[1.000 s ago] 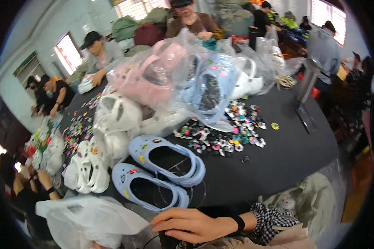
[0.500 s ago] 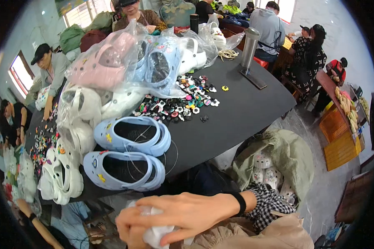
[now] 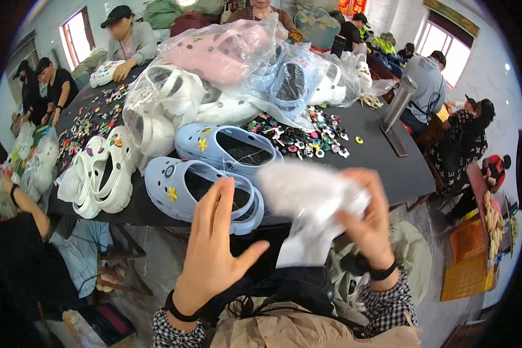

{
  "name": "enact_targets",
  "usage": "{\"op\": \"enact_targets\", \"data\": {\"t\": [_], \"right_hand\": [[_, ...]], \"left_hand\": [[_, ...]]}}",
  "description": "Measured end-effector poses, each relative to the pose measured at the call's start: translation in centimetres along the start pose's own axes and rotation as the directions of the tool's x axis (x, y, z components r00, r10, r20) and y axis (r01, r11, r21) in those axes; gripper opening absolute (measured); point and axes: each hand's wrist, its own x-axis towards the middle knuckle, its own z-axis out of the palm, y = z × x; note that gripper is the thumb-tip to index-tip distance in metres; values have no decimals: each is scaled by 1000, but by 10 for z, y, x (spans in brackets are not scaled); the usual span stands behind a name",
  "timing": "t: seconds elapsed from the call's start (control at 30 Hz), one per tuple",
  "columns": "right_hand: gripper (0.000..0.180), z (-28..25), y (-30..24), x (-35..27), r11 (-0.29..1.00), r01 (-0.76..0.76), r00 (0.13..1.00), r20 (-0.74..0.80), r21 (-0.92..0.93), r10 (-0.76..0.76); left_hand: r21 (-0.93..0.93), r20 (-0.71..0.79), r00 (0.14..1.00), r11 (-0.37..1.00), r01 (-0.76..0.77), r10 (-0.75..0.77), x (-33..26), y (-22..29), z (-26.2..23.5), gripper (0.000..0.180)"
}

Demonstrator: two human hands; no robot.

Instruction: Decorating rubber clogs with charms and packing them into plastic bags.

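My right hand [image 3: 370,223] grips a crumpled white wad [image 3: 300,194] of thin paper or plastic, smeared by motion, over the table's front edge. A smooth flap hangs from it. My left hand [image 3: 209,255] is open and empty, fingers spread upward in front of the pale blue clogs. One blue clog [image 3: 156,181] lies nearest, its heel partly behind my left fingertips. Its mate [image 3: 198,138] lies just beyond, and both carry yellow star-shaped charms. A thin clear loop runs around their heels.
White clogs with charms [image 3: 120,152] stand to the left. Behind lie bagged pink clogs [image 3: 214,55] and bagged blue clogs [image 3: 290,87]. Loose charms [image 3: 325,136] cover part of the black table [image 3: 383,168]. A metal stand [image 3: 397,116] rises at right, above a green sack [image 3: 409,246]. Other people sit around.
My right hand has lifted the white wad from near my lap up to the right of the blue clogs. My left hand has come into view. The view has shifted.
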Motion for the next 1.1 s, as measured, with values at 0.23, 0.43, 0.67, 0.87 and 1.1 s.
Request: {"op": "enact_targets", "data": {"t": [0.23,0.43,0.67,0.87,1.1], "right_hand": [[42,19,0,111,748,501,866,249,-435,-434],[38,44,39,156,893,244,883,468,-378,-43],[26,65,53,160,484,480,876,430,-732,-217],[31,83,38,132,201,733,679,677,-650,-285],[55,72,3,118,424,740,615,780,-523,-111]], "left_hand": [[478,-89,996,877,55,-14,42,-24,66,68],[470,-52,998,882,41,-18,43,-30,74,56],[456,-94,995,890,9,38,27,-33,73,54],[439,-127,991,899,13,48,29,-35,84,39],[355,-185,980,935,-4,74,25,-39,88,29]]}}
